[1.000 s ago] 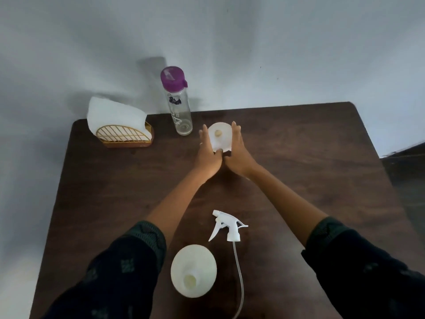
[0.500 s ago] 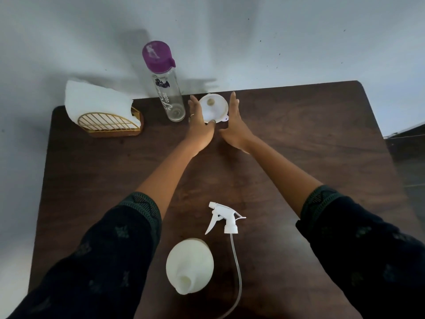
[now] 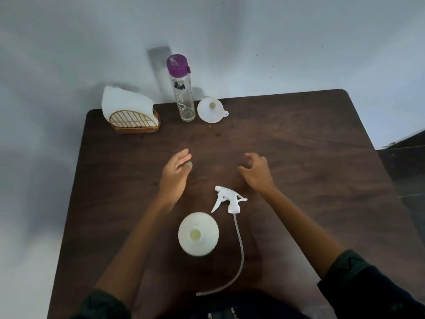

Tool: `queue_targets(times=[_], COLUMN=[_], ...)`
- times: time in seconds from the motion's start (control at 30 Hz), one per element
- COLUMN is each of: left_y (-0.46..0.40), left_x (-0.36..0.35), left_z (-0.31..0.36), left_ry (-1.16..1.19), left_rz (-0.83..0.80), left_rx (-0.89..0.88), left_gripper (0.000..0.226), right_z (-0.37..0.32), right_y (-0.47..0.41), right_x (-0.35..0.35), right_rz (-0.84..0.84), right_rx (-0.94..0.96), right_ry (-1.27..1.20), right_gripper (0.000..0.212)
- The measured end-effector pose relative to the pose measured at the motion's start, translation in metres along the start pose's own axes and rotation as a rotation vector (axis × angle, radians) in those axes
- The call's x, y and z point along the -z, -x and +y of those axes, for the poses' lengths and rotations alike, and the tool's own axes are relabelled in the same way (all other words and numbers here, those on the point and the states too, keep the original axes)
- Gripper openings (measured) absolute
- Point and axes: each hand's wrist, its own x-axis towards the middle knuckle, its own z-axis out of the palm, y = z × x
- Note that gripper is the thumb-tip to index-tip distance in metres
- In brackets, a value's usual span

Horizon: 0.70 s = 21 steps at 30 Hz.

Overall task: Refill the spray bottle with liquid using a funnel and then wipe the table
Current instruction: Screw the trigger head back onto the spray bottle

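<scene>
My round white plastic spray bottle (image 3: 198, 233) stands upright near my edge of the dark brown wooden table (image 3: 299, 139), its neck open and facing up, which is how I need it to take liquid. Its white trigger sprayer head (image 3: 227, 199) lies on its side just beside the bottle, apart from it, with the thin clear dip tube (image 3: 240, 249) trailing toward me. I judge it is laid there to keep the opening free.

The small white plastic funnel (image 3: 210, 109) sits at the far edge of the table, mouth up, just beside the tall clear glass bottle with the purple cap (image 3: 181, 88). That bottle is capped and upright; I take it to be my liquid supply, though I cannot tell how much it holds. To its left a gold wire holder of white paper napkins (image 3: 131, 113) waits for the wiping step.

My left hand (image 3: 176, 172) hovers over mid-table, fingers straight and together, thumb apart, holding nothing. My right hand (image 3: 255, 171) is beside it, fingers loosely curled, also empty, just beyond the sprayer head. Both forearms reach forward from dark sleeves, on either side of the spray bottle.

The funnel is not yet in the bottle neck, so filling has not begun.
</scene>
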Motion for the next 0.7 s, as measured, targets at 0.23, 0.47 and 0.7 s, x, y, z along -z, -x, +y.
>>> queue_targets(times=[0.23, 0.47, 0.7], left_y=[0.1, 0.173, 0.202], left_x=[0.031, 0.028, -0.001], left_z=[-0.063, -0.097, -0.093], left_ry=[-0.118, -0.392, -0.98], left_rz=[0.118, -0.231, -0.411], left_rx=[0.151, 0.272, 0.067], left_gripper=[0.021, 0.011, 0.023], right_z=[0.028, 0.024, 0.022], right_y=[0.058, 0.075, 0.077], right_x=[-0.014, -0.029, -0.022], right_rz=[-0.052, -0.028, -0.022], right_rx=[-0.101, -0.136, -0.146], right_ry=[0.094, 0.119, 0.002], right_gripper=[0.068, 0.073, 0.049])
